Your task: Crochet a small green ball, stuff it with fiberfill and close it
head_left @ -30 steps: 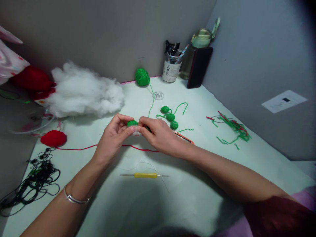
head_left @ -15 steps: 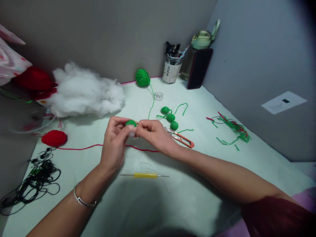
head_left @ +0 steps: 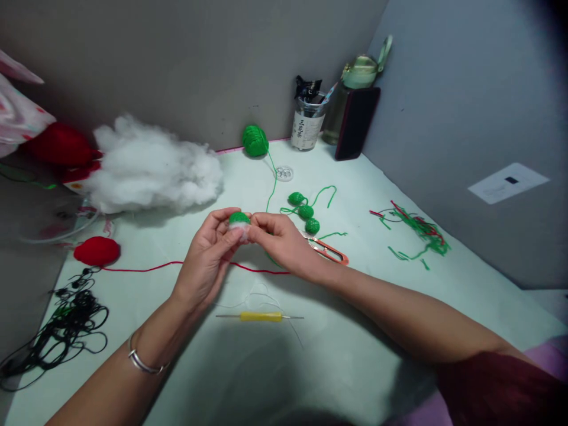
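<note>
Near the middle of the table, my left hand pinches a small green crocheted piece between thumb and fingers. White stuffing shows at its near side. My right hand is closed against the same piece from the right, its thumb and forefinger at the stuffing. A strand of red yarn runs beneath both hands. Close to me lies a crochet hook with a yellow handle, beside a loose thin white thread. Orange-handled snips lie just behind my right hand, partly hidden by it.
Three green crocheted balls with yarn tails lie beyond my right hand. A heap of white fibrefill, a green yarn ball and a cup of pens stand at the back. Black cord is tangled at left, green yarn scraps at right.
The green piece has been turned or shifted in my fingers, so more of its white stuffing shows. My left hand has opened out a little; both hands stay in nearly the same place.
</note>
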Action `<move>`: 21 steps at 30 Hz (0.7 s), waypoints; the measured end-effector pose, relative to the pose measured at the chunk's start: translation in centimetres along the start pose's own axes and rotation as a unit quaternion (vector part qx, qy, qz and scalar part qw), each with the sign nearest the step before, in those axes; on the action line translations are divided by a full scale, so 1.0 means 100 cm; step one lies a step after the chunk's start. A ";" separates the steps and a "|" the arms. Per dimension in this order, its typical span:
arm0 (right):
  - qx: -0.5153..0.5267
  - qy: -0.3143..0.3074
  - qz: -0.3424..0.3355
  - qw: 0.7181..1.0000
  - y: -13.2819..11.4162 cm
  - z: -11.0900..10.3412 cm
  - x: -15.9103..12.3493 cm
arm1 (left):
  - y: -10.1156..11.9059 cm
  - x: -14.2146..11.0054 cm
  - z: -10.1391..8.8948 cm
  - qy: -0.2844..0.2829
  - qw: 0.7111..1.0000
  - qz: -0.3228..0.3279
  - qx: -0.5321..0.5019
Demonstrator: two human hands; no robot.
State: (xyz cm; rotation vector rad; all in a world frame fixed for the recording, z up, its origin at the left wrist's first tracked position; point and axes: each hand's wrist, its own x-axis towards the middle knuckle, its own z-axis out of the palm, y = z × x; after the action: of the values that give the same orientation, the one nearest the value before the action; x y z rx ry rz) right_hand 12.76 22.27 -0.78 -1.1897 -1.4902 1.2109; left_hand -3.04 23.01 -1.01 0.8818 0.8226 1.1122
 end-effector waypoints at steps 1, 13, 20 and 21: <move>-0.063 0.002 -0.022 0.998 -0.001 0.000 -0.002 | -0.001 0.000 0.001 0.005 1.000 -0.001 -0.005; -0.186 -0.044 -0.047 0.980 -0.011 0.012 -0.014 | -0.015 0.006 -0.006 0.061 0.991 0.078 0.094; -0.234 0.014 -0.123 0.964 -0.017 -0.028 0.002 | 0.054 0.015 -0.032 0.169 0.954 0.235 0.076; -0.275 0.036 -0.139 0.951 -0.021 -0.034 0.001 | 0.067 0.013 -0.036 0.173 0.950 0.250 0.068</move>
State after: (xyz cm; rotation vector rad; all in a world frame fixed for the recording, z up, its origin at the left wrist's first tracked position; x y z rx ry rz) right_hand 15.73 22.80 1.88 -1.2990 -1.9325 0.5683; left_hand -8.53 26.23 3.38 1.0603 1.0012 1.7062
